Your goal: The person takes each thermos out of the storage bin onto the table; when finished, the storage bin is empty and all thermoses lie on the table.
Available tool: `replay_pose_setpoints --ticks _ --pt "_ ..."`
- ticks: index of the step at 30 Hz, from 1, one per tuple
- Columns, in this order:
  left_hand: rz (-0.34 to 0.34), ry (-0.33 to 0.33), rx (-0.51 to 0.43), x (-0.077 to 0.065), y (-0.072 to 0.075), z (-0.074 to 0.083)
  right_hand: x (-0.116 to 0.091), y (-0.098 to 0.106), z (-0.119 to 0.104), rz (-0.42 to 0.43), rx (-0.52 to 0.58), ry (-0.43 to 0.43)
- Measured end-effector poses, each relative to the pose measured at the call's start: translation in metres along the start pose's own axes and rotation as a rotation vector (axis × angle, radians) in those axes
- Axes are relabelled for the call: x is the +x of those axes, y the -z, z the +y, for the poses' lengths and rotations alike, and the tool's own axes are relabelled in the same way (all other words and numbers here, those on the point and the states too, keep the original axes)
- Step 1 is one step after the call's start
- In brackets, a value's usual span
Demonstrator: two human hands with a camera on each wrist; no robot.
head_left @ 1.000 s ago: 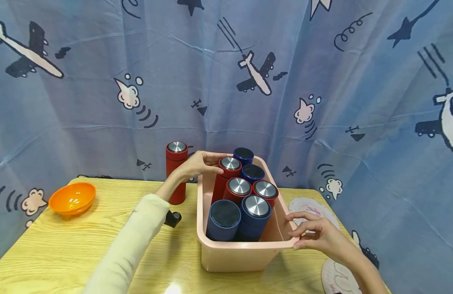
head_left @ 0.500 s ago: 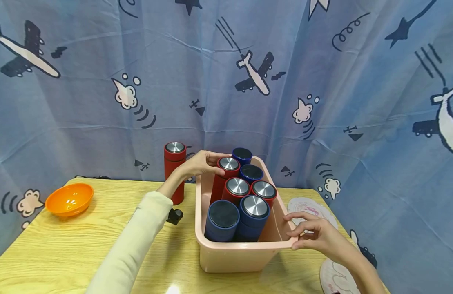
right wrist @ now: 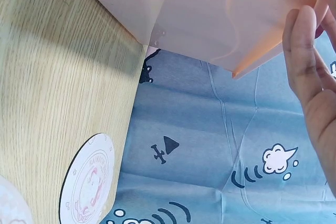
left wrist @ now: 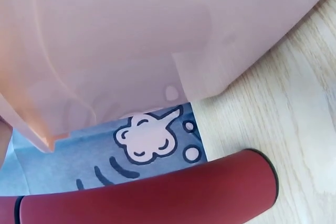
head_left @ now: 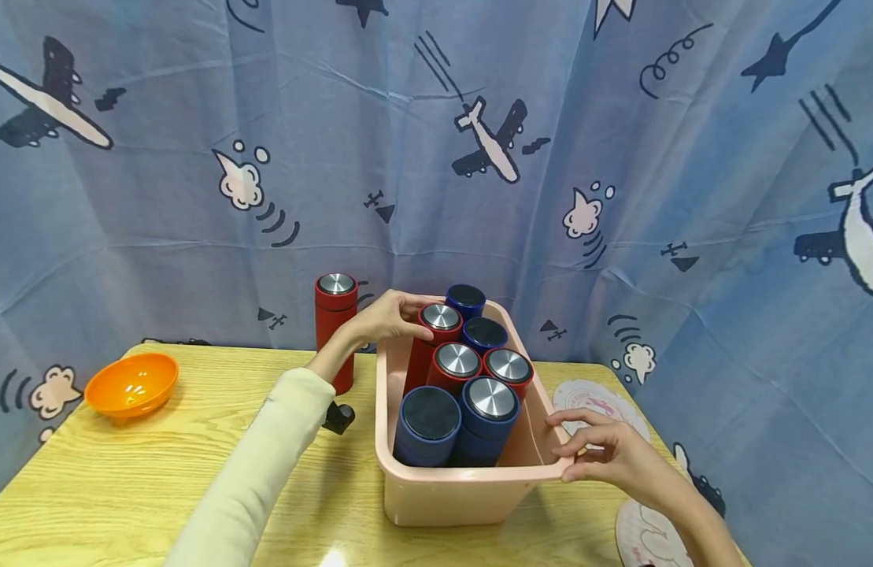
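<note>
Head view: bright, mostly sharp; glare patch on bench [head_left: 89,488], highlights in orange bowl [head_left: 131,386]; light apparently from overhead. Left wrist: soft detail, faint reflections on tub [left wrist: 121,35]. Right wrist: broad shadow beside tub.

we see the left hand [head_left: 390,316] gripping a red flask [head_left: 441,318] inside the pink bin [head_left: 453,502], the right hand [head_left: 613,452] pinching the bin's rim [head_left: 479,474], and an orange bowl [head_left: 131,386] at the left of the counter [head_left: 124,488].

Silver-topped red bottle [head_left: 423,353], roughly upright inside pink bin [head_left: 453,500]
</note>
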State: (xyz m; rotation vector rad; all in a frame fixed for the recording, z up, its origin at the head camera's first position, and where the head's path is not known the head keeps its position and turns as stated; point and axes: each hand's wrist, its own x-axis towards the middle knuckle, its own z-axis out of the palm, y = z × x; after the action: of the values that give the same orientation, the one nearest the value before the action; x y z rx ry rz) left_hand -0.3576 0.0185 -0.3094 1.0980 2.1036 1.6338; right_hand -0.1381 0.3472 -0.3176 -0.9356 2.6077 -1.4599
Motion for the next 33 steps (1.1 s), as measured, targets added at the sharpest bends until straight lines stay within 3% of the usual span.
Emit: replay_pose_setpoints --ticks 18,23,33 --pt "0.064 -0.014 0.107 -0.003 -0.001 0.007 0.001 0.0 -0.001 -0.003 0.005 -0.03" --pt "0.033 0.0 0.078 -0.005 -0.001 0.01 0.001 0.0 0.0 0.003 0.008 -0.037" --pt "0.041 0.024 0.002 -0.011 -0.001 0.01 0.0 0.0 -0.001 0.004 0.011 -0.031"
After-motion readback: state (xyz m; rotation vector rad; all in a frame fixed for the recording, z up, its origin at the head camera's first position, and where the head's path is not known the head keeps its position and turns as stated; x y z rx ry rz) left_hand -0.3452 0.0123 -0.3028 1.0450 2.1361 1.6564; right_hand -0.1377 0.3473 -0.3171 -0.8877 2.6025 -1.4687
